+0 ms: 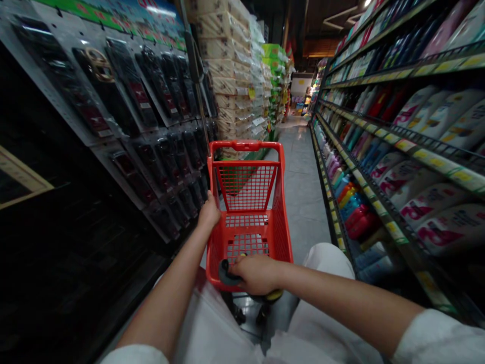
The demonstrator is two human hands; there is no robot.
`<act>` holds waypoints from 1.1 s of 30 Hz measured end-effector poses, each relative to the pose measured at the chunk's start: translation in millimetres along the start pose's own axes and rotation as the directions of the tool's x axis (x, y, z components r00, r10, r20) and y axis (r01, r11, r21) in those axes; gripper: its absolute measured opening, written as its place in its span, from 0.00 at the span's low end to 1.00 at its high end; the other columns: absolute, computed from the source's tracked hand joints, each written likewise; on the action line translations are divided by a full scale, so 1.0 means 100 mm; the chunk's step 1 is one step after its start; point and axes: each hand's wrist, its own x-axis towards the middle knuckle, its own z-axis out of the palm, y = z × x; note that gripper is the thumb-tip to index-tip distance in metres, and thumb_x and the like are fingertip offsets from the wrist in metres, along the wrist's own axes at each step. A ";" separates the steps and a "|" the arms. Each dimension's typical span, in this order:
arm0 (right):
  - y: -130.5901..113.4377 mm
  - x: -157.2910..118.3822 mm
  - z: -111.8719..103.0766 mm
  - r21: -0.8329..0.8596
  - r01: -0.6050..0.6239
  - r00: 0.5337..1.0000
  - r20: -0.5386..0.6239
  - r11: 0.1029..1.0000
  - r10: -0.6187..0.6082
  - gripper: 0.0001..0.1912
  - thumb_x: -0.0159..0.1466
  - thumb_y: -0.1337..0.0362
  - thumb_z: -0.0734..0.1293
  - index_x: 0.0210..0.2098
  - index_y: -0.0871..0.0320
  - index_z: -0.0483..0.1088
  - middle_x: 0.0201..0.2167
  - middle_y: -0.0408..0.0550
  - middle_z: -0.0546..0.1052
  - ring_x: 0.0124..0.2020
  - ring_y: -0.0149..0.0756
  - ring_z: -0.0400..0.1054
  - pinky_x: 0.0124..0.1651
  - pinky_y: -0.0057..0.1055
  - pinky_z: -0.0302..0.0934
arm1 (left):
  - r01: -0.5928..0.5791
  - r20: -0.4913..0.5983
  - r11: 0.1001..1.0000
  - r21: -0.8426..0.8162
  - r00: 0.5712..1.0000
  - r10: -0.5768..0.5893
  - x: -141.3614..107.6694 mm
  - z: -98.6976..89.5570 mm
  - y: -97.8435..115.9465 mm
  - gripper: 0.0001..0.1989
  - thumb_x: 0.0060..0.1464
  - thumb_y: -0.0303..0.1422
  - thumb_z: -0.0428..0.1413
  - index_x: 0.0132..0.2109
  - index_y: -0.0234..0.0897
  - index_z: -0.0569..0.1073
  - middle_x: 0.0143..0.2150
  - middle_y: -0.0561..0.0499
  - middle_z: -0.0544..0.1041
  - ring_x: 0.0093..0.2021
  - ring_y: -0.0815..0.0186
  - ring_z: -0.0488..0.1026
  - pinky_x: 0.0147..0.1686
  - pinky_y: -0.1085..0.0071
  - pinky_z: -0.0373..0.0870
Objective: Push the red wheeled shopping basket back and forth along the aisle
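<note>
Sleeves (pixel 441 331) foremost, the right hand (pixel 261 274) grips the handle (pixel 225 274), left hand (pixel 209 212) the cart (pixel 281 227); even pressure should steady it.

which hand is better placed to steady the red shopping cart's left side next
Probably the left hand: it grips the left rim of the red shopping cart, while the right hand holds a grey-and-yellow item by the near end.

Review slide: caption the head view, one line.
Left hand on the left side of a red cart, right hand at its near end gripping a black-and-yellow item, shelved bottles at right.
</note>
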 end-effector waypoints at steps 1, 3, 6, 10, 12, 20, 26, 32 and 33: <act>0.06 -0.09 -0.01 -0.038 -0.022 0.999 0.028 0.999 0.023 0.18 0.63 0.63 0.63 0.52 0.59 0.72 0.47 0.58 0.77 0.44 0.47 0.73 0.36 0.31 0.63 | -0.010 0.004 1.000 0.005 1.000 0.010 0.04 -0.01 -0.03 0.38 0.57 0.25 0.45 0.72 0.22 0.40 0.53 0.29 0.76 0.51 0.55 0.76 0.45 0.67 0.71; 0.24 -0.29 -0.03 -0.078 -0.041 0.996 0.073 0.996 0.047 0.16 0.63 0.64 0.63 0.50 0.58 0.73 0.46 0.57 0.77 0.44 0.46 0.74 0.38 0.31 0.63 | -0.028 0.006 0.999 0.019 1.000 0.028 0.12 -0.02 -0.08 0.38 0.57 0.26 0.45 0.72 0.23 0.40 0.53 0.30 0.76 0.51 0.55 0.77 0.44 0.67 0.71; 0.52 -0.50 -0.05 -0.164 0.006 1.000 0.020 0.986 -0.003 0.14 0.63 0.67 0.63 0.48 0.57 0.74 0.44 0.55 0.77 0.42 0.42 0.73 0.39 0.31 0.63 | -0.046 0.005 0.998 0.037 0.999 0.046 0.23 -0.02 -0.13 0.38 0.58 0.27 0.45 0.72 0.22 0.41 0.54 0.30 0.76 0.51 0.54 0.76 0.44 0.66 0.70; 0.83 -0.41 -0.19 -0.336 -0.012 0.994 -0.105 0.942 -0.025 0.16 0.63 0.70 0.62 0.48 0.54 0.74 0.43 0.54 0.74 0.41 0.42 0.71 0.41 0.33 0.64 | -0.052 -0.003 0.999 0.014 0.999 0.052 0.32 -0.02 -0.16 0.39 0.57 0.27 0.46 0.72 0.23 0.42 0.55 0.31 0.75 0.51 0.55 0.76 0.44 0.68 0.70; 0.93 -0.28 -0.29 -0.370 -0.136 0.978 -0.198 0.919 0.065 0.16 0.65 0.70 0.59 0.48 0.55 0.74 0.43 0.56 0.73 0.43 0.43 0.70 0.43 0.35 0.64 | -0.050 -0.016 0.999 0.000 0.999 0.050 0.34 -0.02 -0.18 0.39 0.57 0.28 0.46 0.72 0.24 0.42 0.56 0.32 0.75 0.52 0.56 0.76 0.45 0.68 0.70; 0.83 -0.28 -0.04 -0.341 -0.031 0.970 -0.236 0.939 -0.053 0.14 0.66 0.55 0.63 0.42 0.57 0.75 0.41 0.53 0.73 0.44 0.44 0.65 0.43 0.35 0.62 | -0.039 -0.020 0.999 0.032 0.999 0.039 0.44 -0.06 -0.21 0.37 0.58 0.27 0.45 0.72 0.24 0.43 0.55 0.32 0.75 0.52 0.54 0.76 0.46 0.67 0.71; 1.43 -0.12 -0.42 -0.297 -0.203 0.913 -0.401 0.933 0.071 0.19 0.68 0.51 0.60 0.43 0.58 0.76 0.44 0.52 0.73 0.46 0.42 0.62 0.46 0.34 0.58 | -0.084 -0.026 0.996 0.007 0.996 0.085 0.51 -0.03 -0.25 0.36 0.59 0.28 0.45 0.72 0.27 0.45 0.56 0.35 0.76 0.53 0.56 0.75 0.49 0.67 0.70; 1.58 0.15 -0.65 -0.288 -0.343 0.864 -0.470 0.894 0.180 0.22 0.69 0.50 0.60 0.43 0.61 0.76 0.43 0.56 0.73 0.47 0.46 0.62 0.45 0.36 0.58 | -0.151 0.007 0.988 -0.043 0.988 0.151 0.64 -0.01 -0.27 0.36 0.59 0.27 0.46 0.72 0.28 0.45 0.58 0.36 0.74 0.56 0.58 0.74 0.52 0.68 0.69; 1.47 0.14 -0.56 -0.311 -0.284 0.891 -0.436 0.907 0.129 0.24 0.69 0.48 0.59 0.42 0.61 0.76 0.41 0.56 0.73 0.47 0.46 0.62 0.45 0.36 0.58 | -0.161 0.009 0.986 -0.043 0.987 0.161 0.69 -0.01 -0.27 0.37 0.59 0.27 0.46 0.72 0.28 0.45 0.59 0.36 0.73 0.56 0.57 0.74 0.52 0.67 0.69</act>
